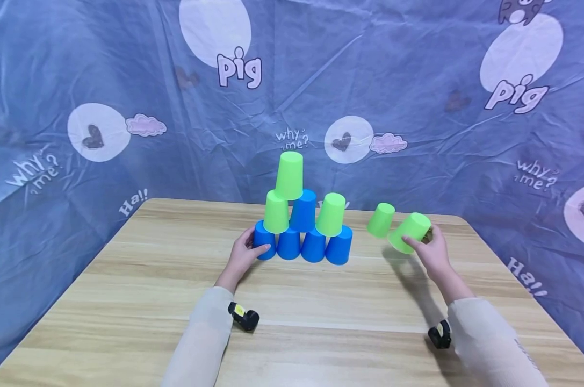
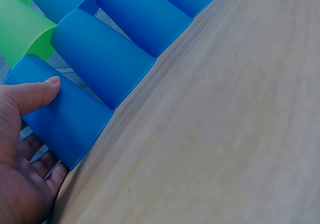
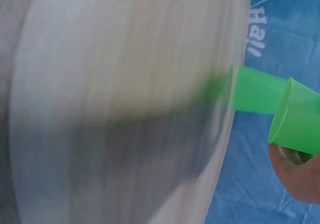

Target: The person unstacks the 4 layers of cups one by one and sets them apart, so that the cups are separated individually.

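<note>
My left hand (image 1: 242, 255) grips the leftmost blue cup (image 2: 70, 116) of a stacked pyramid, thumb across its front and fingers around its far side. That cup stands upside down in a bottom row of several blue cups (image 1: 313, 247). On the row sit a green cup (image 1: 276, 213), a blue cup (image 1: 303, 212) and another green cup (image 1: 330, 215). One more green cup (image 1: 289, 176) tops the left pair. To the right, my right hand (image 1: 435, 252) holds a tilted, upside-down green cup (image 1: 410, 233) above the table, thumb on its near side.
A lone green cup (image 1: 381, 220) stands upside down near the table's back edge, just left of the held one. The wooden table (image 1: 321, 344) ends at a blue printed cloth (image 1: 272, 102) hanging behind and at both sides. Wrist cameras (image 1: 244, 317) sit on both sleeves.
</note>
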Demonstrator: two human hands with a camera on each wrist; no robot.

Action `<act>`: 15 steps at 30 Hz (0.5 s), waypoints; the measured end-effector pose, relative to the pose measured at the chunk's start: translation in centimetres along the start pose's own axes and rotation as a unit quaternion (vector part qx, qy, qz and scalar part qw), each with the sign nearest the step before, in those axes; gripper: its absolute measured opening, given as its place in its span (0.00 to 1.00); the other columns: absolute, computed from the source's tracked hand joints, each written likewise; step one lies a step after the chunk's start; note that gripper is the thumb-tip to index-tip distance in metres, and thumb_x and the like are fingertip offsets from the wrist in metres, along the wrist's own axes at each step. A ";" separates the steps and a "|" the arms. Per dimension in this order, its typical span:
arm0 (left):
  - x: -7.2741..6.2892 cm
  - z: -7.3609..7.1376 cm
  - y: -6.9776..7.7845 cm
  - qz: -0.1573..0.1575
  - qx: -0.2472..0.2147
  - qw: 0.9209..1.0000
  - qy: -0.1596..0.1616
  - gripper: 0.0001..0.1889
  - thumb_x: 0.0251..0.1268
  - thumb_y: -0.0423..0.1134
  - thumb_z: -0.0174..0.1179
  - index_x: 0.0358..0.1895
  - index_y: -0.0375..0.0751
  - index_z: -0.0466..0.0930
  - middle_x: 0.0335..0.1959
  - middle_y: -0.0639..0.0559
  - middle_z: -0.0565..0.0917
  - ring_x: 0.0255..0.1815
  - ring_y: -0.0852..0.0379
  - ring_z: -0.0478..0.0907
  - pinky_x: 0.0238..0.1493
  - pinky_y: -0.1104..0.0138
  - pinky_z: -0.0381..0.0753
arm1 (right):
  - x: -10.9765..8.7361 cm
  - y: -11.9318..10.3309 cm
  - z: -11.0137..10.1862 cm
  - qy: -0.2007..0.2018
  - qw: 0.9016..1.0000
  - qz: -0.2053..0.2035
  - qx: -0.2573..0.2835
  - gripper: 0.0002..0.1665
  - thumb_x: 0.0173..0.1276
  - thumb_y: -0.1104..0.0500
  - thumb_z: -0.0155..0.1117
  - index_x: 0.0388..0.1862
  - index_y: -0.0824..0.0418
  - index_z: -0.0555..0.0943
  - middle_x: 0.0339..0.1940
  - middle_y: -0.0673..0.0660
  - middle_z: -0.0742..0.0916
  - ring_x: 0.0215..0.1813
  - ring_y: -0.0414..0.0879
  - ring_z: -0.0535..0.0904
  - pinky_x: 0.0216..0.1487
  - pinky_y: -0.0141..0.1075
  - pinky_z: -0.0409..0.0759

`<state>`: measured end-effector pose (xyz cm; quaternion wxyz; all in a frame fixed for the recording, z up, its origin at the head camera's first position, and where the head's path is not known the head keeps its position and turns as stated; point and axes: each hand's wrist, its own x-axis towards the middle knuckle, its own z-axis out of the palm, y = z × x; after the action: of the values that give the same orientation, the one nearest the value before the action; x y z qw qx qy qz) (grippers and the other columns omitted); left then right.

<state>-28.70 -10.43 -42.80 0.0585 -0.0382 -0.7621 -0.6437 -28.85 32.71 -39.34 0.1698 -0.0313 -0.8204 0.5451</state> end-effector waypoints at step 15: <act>0.1 0.1 0.0 -0.001 0.004 1.000 0.003 0.32 0.50 0.36 0.62 0.61 0.41 0.60 0.60 0.41 0.63 0.60 0.46 0.58 0.58 0.56 0.58 | -1.5 -2.4 -1.2 -0.017 0.996 0.033 -0.083 0.44 0.57 0.60 0.59 0.60 0.79 0.45 0.54 0.77 0.62 0.54 0.66 0.60 0.55 0.52 0.59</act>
<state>-28.76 -10.36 -42.79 0.0605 -0.0350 -0.7644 -0.6410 -26.78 32.41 -37.12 0.1341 -0.0631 -0.8642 0.4807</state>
